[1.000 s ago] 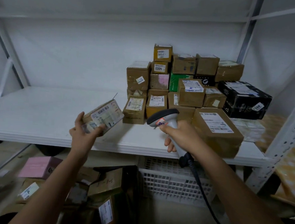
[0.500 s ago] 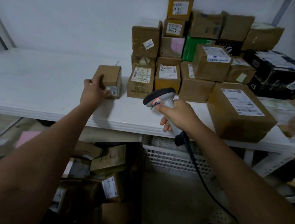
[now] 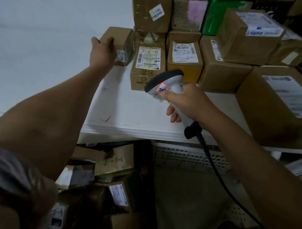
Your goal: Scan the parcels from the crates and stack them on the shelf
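— Spanning the upper half: white shelf (image 3: 41,69), its front edge crossing mid-frame. What's stacked on it?

— Stack of parcels (image 3: 229,53) on the right side, several layers, mostly brown cartons, one green, one black at far right. Largest carton (image 3: 277,106) sits nearest the shelf edge, white label on top

— Below the shelf?

— White perforated crate (image 3: 188,157) right of centre; to its left a dark crate of loose parcels (image 3: 116,180), labels facing various ways

— The parcel being handled?

— Small brown parcel (image 3: 118,43) resting on the shelf at the left end of the stack, touching or just beside the hand-marked labelled box (image 3: 147,67); cannot tell which. Left hand (image 3: 102,51) is on its near-left side, fingers curled over the top edge, holding it

— And the other hand?

— Right hand (image 3: 185,100) wrapped round the handle of a grey scanner (image 3: 164,83), head dark-rimmed, tilted toward the labelled box. Black cable (image 3: 214,166) runs down from the handle base
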`<state>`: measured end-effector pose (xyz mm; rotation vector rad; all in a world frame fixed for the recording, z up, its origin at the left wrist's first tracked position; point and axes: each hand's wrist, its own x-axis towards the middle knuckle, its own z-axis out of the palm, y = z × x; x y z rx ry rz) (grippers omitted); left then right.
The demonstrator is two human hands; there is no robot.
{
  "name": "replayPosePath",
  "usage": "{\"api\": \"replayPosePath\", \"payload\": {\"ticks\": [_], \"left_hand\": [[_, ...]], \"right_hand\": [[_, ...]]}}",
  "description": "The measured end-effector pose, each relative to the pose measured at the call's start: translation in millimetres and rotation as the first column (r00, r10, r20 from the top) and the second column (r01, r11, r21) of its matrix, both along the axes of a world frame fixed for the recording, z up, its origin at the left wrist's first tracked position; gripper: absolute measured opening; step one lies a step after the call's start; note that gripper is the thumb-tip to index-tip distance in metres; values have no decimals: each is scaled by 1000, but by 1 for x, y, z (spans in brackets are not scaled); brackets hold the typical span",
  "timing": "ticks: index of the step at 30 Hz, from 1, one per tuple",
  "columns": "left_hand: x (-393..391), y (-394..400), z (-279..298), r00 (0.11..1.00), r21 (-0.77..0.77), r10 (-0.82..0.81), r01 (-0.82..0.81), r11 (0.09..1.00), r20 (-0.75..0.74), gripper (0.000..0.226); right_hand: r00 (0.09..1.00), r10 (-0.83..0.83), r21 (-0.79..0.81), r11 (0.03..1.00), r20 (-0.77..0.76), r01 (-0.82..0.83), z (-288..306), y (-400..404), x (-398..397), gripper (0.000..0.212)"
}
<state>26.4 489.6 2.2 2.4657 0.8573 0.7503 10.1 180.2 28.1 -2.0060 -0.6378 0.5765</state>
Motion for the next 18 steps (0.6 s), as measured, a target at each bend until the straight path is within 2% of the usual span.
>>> {"api": "replayPosePath", "payload": {"ticks": [2,5,8,13,18], "left_hand": [[11,-2,3,1000,-26,-16,16,1000,-21,48],[21,-3,4,980,-47,-150,145,988,-134,59],[22,-4,5,956,-45,-198,193,980,-216,57],[-8,-17,11,970,-84,-207,197,977,-125,54],[-79,-51,19,977,-96,-212,213,972,15,46]], "right_hand": [[1000,-5,-7,1000,-8,5,-1,1,1,41],[1000,-14,-15,1000,-13,14,-1,1,0,41],[1000,-27,-22,999,-10,27,1,-1,-2,40],[999,-42,-30,999,-5,42,7,-4,-19,38],[999,-50,-45,998,4,50,14,-12,-53,38]]}}
